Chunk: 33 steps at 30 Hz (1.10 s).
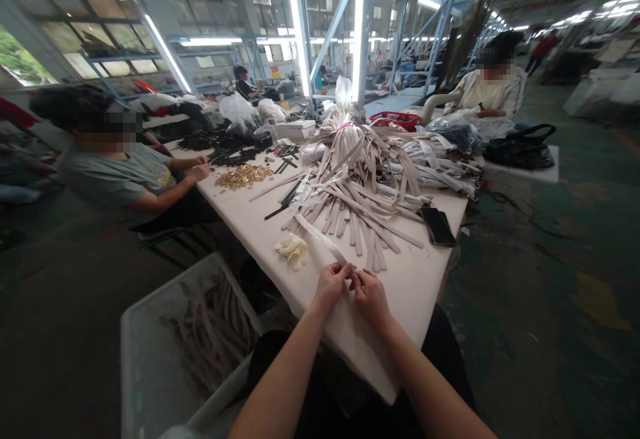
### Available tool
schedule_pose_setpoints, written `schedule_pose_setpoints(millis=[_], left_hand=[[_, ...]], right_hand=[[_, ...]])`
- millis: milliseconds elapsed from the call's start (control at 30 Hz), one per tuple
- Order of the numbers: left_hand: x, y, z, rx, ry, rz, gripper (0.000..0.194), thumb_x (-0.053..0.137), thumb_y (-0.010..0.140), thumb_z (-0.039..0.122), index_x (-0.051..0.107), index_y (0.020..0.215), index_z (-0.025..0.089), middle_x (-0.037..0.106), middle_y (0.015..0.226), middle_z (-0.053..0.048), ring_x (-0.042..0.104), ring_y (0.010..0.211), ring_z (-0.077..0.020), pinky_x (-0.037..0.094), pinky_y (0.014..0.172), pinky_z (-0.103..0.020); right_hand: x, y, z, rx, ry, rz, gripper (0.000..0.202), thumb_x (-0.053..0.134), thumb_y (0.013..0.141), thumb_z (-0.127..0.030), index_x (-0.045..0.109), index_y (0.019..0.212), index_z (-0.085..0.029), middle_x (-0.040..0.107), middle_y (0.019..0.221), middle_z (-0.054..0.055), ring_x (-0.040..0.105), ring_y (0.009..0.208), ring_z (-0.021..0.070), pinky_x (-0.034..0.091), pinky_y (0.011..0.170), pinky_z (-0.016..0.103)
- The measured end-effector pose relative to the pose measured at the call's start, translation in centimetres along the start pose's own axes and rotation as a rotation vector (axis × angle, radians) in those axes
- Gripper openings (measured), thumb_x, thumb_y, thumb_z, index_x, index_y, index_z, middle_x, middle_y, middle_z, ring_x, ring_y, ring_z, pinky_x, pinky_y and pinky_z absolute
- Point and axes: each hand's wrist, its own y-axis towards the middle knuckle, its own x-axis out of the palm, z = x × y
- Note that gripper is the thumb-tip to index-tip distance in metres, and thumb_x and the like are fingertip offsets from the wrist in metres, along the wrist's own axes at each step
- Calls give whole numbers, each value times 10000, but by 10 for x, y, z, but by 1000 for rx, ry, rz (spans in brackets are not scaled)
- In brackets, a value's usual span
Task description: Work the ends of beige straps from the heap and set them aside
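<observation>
Near the front of the pale table (pixel 400 292), my left hand (pixel 333 284) pinches the near end of a long light strip (pixel 320 236), which runs away toward the upper left. My right hand (pixel 369 292) meets it at the same end, its fingertips closed on the strip. Beyond both hands spreads a big pile of beige strips (pixel 360 192), bundled at the top. Pale yellow finger covers or gloves (pixel 293 251) lie to the left of the strip. The very tip of the strip is hidden by my fingers.
Gold metal pieces (pixel 245 176) and black strips (pixel 227 149) lie at the left, by a seated person (pixel 125 166). A black phone (pixel 437 226) rests at the right edge. A white bin (pixel 195 339) with strips stands lower left; a red basket (pixel 395 119) sits behind.
</observation>
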Motion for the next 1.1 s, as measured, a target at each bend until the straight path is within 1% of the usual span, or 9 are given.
schedule_pose_setpoints(millis=[100, 200, 300, 533, 633, 733, 833, 967, 1100], left_hand=[[4, 3, 6, -26, -46, -48, 464, 768, 736, 533, 762, 850, 84, 671, 671, -72, 548, 552, -131, 418, 536, -253], [5, 9, 13, 5, -83, 58, 477, 776, 725, 541, 756, 869, 86, 698, 749, -96, 608, 639, -158, 478, 619, -268], [6, 12, 13, 55, -112, 154, 487, 760, 735, 558, 744, 862, 88, 697, 759, -95, 623, 663, -165, 504, 658, -283], [16, 7, -5, -46, -93, 32, 486, 806, 675, 557, 745, 805, 93, 685, 684, -84, 599, 594, -155, 477, 580, -264], [13, 12, -1, -28, -104, 85, 496, 798, 685, 561, 747, 838, 92, 696, 724, -94, 615, 619, -160, 490, 606, -270], [10, 14, 0, 1, -162, 154, 503, 766, 714, 580, 744, 858, 98, 710, 791, -104, 625, 638, -160, 499, 620, -278], [15, 10, -8, -40, -156, 121, 482, 778, 704, 568, 746, 816, 100, 701, 728, -92, 611, 600, -154, 482, 587, -268], [19, 6, -13, -74, -126, 66, 445, 818, 680, 513, 755, 810, 92, 706, 719, -95, 624, 627, -162, 493, 631, -271], [9, 14, -3, -31, -197, 138, 435, 805, 703, 501, 751, 849, 95, 721, 824, -116, 654, 700, -181, 526, 704, -310]], right_hand=[[-4, 0, -3, 29, 56, 19, 339, 369, 1005, -268, 652, 823, -227, 721, 747, 38, 656, 751, 198, 378, 1049, 373], [-6, 0, -4, 36, 44, 34, 273, 420, 982, -282, 669, 888, -223, 743, 838, 50, 664, 820, 212, 329, 1100, 412], [-5, 0, -3, 42, 13, 49, 308, 405, 982, -260, 643, 789, -225, 720, 772, 31, 646, 742, 194, 308, 1120, 420], [-1, 3, 5, 65, 19, 66, 333, 383, 994, -273, 677, 848, -219, 737, 821, 64, 675, 798, 201, 376, 1060, 374], [-2, 2, 2, 54, -10, 88, 278, 423, 972, -266, 693, 927, -214, 748, 898, 64, 672, 857, 207, 343, 1088, 401], [-2, 1, 0, 55, -23, 93, 284, 420, 972, -250, 678, 857, -218, 735, 811, 41, 653, 779, 198, 315, 1105, 420], [-1, 0, 3, 59, -9, 86, 322, 391, 990, -251, 668, 827, -223, 722, 767, 40, 645, 738, 192, 336, 1086, 395], [0, 0, 5, 57, -13, 109, 318, 385, 995, -265, 684, 903, -207, 739, 904, 86, 659, 865, 216, 373, 1045, 378], [-1, -2, 3, 55, -100, 130, 246, 429, 972, -265, 666, 960, -201, 729, 925, 83, 644, 877, 231, 298, 1105, 436]])
